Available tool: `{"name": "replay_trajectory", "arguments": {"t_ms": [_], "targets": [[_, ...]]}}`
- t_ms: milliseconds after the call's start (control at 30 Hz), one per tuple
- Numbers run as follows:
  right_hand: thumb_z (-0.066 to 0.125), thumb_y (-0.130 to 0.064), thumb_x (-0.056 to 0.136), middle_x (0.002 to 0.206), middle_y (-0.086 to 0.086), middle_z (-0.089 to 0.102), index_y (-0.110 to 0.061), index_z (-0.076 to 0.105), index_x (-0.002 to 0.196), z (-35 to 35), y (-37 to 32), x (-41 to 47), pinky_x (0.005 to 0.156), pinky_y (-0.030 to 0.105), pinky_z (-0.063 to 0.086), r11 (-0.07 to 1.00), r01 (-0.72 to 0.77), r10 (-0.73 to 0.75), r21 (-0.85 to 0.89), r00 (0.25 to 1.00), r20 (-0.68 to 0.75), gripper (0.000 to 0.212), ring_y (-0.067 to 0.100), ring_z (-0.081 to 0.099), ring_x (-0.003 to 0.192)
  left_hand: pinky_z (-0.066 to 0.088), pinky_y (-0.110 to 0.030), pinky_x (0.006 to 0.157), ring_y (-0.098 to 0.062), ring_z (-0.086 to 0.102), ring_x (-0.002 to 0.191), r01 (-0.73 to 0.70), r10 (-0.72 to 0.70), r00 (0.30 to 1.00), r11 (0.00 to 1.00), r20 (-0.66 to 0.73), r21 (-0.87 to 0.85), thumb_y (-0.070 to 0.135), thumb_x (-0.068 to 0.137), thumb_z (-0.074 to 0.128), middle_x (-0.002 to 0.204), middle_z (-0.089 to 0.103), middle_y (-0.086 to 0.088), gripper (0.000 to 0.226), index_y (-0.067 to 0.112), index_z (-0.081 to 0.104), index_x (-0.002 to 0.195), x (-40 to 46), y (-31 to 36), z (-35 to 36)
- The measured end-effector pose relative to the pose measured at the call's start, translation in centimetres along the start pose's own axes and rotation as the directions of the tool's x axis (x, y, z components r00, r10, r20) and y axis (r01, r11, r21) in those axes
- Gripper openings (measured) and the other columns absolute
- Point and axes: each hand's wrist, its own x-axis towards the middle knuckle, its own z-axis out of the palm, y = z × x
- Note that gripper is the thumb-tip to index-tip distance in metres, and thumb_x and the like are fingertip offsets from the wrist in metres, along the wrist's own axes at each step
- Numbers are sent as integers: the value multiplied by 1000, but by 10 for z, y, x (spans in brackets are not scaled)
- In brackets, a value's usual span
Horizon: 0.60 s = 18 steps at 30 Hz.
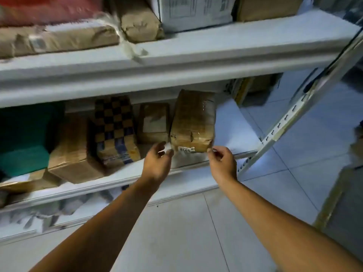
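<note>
My two hands at a brown parcel (193,122), which stands on end toward the right of the middle shelf (121,179), just beside a smaller parcel (154,122). My left hand (158,160), fingers loosely curved and apart, is at its lower left corner. My right hand (223,160) brings thumb and forefinger to its lower right corner; whether they pinch it I cannot tell. A white label (186,149) faces me.
</note>
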Motion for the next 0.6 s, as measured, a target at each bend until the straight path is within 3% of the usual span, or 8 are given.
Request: {"name": "replay_trajectory", "arguments": {"t_ms": [100,167,233,333,433,500,600], "targets": [[58,-34,101,140,5,55,-18,38,151,10,8,30,88,27,43,997,-41,37,72,998,51,57,18,56,114,44,-32,105,-23,55,129,-20,21,999,999,26,-44,30,98,65,142,57,-2,56,16,48,149,21,1,15],[54,-32,103,149,2,48,-23,33,156,20,12,38,102,31,41,971,-91,55,223,985,163,57,22,49,133,44,-36,110,-22,57,126,32,-25,998,988,52,-148,25,100,63,136,61,-1,47,17,52,145,32,4,25],[51,-31,103,145,4,54,-22,45,149,23,20,42,101,28,41,918,-137,58,372,975,216,47,22,50,133,42,-42,115,-22,57,126,69,-59,997,971,51,-229,26,98,65,135,63,-2,44,19,56,141,37,3,33],[50,-44,102,126,1,63,-21,57,131,15,12,39,87,24,44,902,-146,65,406,976,207,38,16,58,119,40,-42,115,-25,55,129,76,-71,997,967,31,-244,37,99,62,137,61,-3,48,20,54,144,37,1,38],[55,-56,96,104,-9,63,-26,59,113,3,6,23,72,21,41,930,-159,101,332,977,187,35,4,56,98,50,-34,97,-26,62,118,83,-72,996,970,57,-229,44,100,56,126,67,-6,42,17,60,132,25,2,38],[61,-57,92,101,-9,64,-26,58,109,-3,9,11,74,23,47,933,-169,124,318,980,159,36,7,59,97,53,-28,83,-26,68,108,116,-98,991,968,92,-222,45,99,58,119,71,-10,45,12,62,130,12,2,38],[70,-61,83,104,-2,70,-27,60,102,-14,13,-5,85,40,60,905,-229,191,360,972,137,41,18,69,100,48,-34,93,-24,64,109,176,-162,983,962,84,-210,46,95,64,121,68,-9,50,12,58,132,-6,-6,35]]}}
